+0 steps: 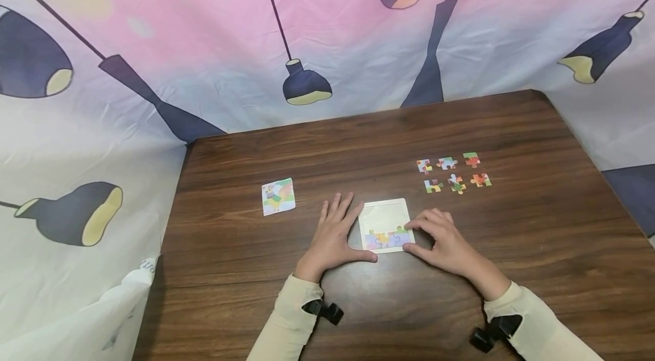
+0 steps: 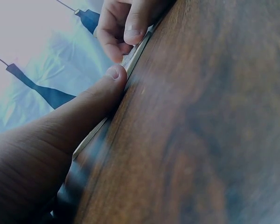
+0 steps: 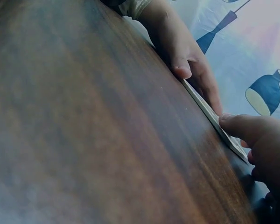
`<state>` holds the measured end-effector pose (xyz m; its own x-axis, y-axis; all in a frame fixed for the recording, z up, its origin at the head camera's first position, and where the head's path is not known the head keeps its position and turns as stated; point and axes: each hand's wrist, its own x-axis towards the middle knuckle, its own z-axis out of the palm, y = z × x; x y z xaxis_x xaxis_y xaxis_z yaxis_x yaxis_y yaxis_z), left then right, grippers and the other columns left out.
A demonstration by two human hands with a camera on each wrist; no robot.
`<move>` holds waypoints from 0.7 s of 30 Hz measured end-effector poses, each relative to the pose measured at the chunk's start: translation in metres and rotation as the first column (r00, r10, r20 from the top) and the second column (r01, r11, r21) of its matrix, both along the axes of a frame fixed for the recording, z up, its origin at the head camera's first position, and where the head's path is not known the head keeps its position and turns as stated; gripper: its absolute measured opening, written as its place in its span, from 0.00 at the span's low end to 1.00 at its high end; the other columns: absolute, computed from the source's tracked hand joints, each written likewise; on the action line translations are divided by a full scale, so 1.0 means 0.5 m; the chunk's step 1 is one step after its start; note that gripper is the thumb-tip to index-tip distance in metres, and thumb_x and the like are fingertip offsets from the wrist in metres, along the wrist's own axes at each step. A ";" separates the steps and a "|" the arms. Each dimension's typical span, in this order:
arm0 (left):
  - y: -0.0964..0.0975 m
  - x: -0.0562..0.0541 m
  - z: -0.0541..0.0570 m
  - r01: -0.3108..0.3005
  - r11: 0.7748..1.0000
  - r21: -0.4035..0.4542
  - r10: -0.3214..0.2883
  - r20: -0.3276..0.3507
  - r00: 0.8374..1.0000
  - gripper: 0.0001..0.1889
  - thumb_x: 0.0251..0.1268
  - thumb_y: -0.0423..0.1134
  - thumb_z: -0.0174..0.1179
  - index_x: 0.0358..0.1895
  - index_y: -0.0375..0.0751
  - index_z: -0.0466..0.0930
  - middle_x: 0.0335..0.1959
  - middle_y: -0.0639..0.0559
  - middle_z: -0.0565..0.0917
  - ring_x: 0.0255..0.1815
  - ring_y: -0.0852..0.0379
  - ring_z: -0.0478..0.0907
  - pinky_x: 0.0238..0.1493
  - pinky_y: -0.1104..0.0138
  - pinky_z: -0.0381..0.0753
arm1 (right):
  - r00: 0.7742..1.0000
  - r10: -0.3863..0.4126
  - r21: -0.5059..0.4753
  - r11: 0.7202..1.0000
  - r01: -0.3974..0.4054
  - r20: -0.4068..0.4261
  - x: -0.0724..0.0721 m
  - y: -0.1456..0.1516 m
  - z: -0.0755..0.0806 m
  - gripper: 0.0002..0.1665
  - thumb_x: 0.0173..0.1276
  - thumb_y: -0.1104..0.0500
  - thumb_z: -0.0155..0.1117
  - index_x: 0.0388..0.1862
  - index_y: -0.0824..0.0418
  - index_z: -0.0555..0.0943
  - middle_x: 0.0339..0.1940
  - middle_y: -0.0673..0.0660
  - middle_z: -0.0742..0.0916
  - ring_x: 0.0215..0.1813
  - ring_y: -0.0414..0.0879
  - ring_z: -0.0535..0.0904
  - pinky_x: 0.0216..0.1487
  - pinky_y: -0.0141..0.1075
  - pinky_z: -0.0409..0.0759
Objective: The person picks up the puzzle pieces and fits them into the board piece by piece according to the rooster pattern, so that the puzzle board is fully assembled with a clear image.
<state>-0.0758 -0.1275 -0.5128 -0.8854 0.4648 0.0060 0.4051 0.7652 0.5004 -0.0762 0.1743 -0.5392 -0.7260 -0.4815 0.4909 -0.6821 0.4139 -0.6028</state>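
A shallow square puzzle tray (image 1: pixel 384 215) lies flat on the table, a row of joined jigsaw pieces (image 1: pixel 385 240) along its near side. My left hand (image 1: pixel 335 233) spreads at its left, with the fingers beside the left rim. Its thumb (image 2: pixel 113 77) touches the near edge. At the right rim is my right hand (image 1: pixel 445 241), thumb and index finger apart. The index fingertip rests at the green top of the rightmost piece; the thumb (image 3: pixel 231 122) touches the near right corner. The right hand's other fingers are bent.
Several loose jigsaw pieces (image 1: pixel 452 173) lie in two rows beyond the right hand. A small picture card (image 1: pixel 278 196) lies left of the tray. Behind the brown wooden table (image 1: pixel 245 270) hangs a lamp-patterned cloth (image 1: pixel 220 37).
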 end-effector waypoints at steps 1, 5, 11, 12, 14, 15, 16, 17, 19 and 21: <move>0.000 0.000 0.000 0.000 1.000 0.002 0.000 -0.001 1.000 0.66 0.44 0.71 0.79 0.86 0.47 0.57 0.88 0.44 0.49 0.88 0.43 0.35 0.84 0.43 0.33 | 1.000 0.002 0.000 1.000 -0.002 -0.003 0.000 -0.001 0.000 0.19 0.60 0.54 0.85 0.49 0.55 0.89 0.43 0.47 0.84 0.45 0.42 0.74 0.48 0.44 0.62; -0.001 0.001 0.001 -0.002 1.000 0.000 0.002 -0.001 1.000 0.66 0.44 0.71 0.79 0.86 0.47 0.57 0.88 0.45 0.49 0.88 0.43 0.35 0.84 0.43 0.33 | 0.999 0.016 0.012 1.000 -0.015 -0.042 0.001 -0.005 0.000 0.12 0.65 0.53 0.81 0.46 0.52 0.91 0.42 0.45 0.82 0.44 0.41 0.73 0.47 0.45 0.61; -0.003 0.003 0.002 -0.007 1.000 -0.001 0.007 0.007 1.000 0.66 0.44 0.71 0.79 0.86 0.47 0.57 0.88 0.45 0.48 0.88 0.44 0.34 0.85 0.44 0.32 | 0.999 -0.013 0.046 0.999 0.015 -0.052 0.006 -0.017 0.004 0.11 0.60 0.57 0.83 0.40 0.49 0.90 0.42 0.43 0.82 0.44 0.41 0.73 0.46 0.45 0.61; -0.003 0.003 0.001 -0.007 1.000 0.002 0.007 0.005 1.000 0.66 0.44 0.71 0.79 0.86 0.47 0.57 0.88 0.45 0.49 0.88 0.44 0.34 0.85 0.44 0.32 | 0.999 -0.022 0.049 0.999 0.024 -0.044 0.006 -0.019 0.005 0.12 0.59 0.58 0.84 0.40 0.49 0.90 0.42 0.42 0.82 0.44 0.41 0.73 0.46 0.45 0.61; -0.003 0.002 0.001 -0.006 1.000 0.001 0.006 0.000 1.000 0.66 0.44 0.71 0.79 0.86 0.47 0.57 0.88 0.45 0.49 0.88 0.43 0.35 0.85 0.44 0.33 | 0.999 -0.038 0.051 0.998 0.039 -0.023 0.008 -0.023 0.006 0.14 0.57 0.60 0.84 0.39 0.48 0.89 0.42 0.42 0.83 0.44 0.41 0.73 0.46 0.45 0.60; -0.003 0.002 0.001 -0.005 1.000 0.002 0.005 -0.003 1.000 0.66 0.44 0.71 0.79 0.86 0.47 0.57 0.88 0.45 0.49 0.88 0.43 0.35 0.85 0.44 0.33 | 0.999 -0.044 0.053 0.998 0.044 -0.011 0.008 -0.024 0.007 0.14 0.56 0.60 0.85 0.38 0.47 0.89 0.42 0.43 0.83 0.44 0.42 0.73 0.46 0.45 0.60; -0.002 0.001 0.001 -0.005 1.000 0.003 0.005 -0.005 1.000 0.66 0.44 0.71 0.79 0.86 0.47 0.57 0.88 0.45 0.49 0.88 0.43 0.35 0.85 0.44 0.33 | 0.999 -0.047 0.051 0.998 0.047 -0.001 0.008 -0.025 0.008 0.15 0.56 0.61 0.85 0.38 0.47 0.88 0.42 0.43 0.83 0.44 0.42 0.73 0.46 0.45 0.59; -0.002 0.001 0.001 -0.005 1.000 0.004 0.005 -0.007 1.000 0.66 0.44 0.71 0.79 0.85 0.47 0.58 0.88 0.45 0.49 0.88 0.43 0.35 0.84 0.43 0.33 | 0.999 -0.049 0.050 0.998 0.048 0.009 0.009 -0.025 0.009 0.15 0.55 0.62 0.85 0.38 0.47 0.88 0.42 0.43 0.83 0.45 0.42 0.73 0.46 0.45 0.59; -0.001 0.000 0.001 -0.005 1.000 0.000 0.005 -0.006 1.000 0.66 0.44 0.71 0.79 0.85 0.47 0.58 0.88 0.45 0.49 0.88 0.43 0.35 0.85 0.44 0.33 | 0.999 -0.046 0.047 0.998 0.045 0.025 0.010 -0.024 0.011 0.15 0.55 0.62 0.84 0.37 0.46 0.89 0.42 0.43 0.82 0.45 0.42 0.72 0.47 0.46 0.58; 0.001 0.000 0.000 -0.005 1.000 -0.001 0.005 -0.002 1.000 0.66 0.44 0.71 0.79 0.85 0.47 0.58 0.88 0.45 0.49 0.88 0.43 0.35 0.85 0.44 0.33 | 0.998 -0.041 0.044 0.998 0.040 0.040 0.012 -0.022 0.013 0.14 0.56 0.62 0.84 0.37 0.46 0.89 0.43 0.43 0.82 0.45 0.42 0.72 0.47 0.46 0.58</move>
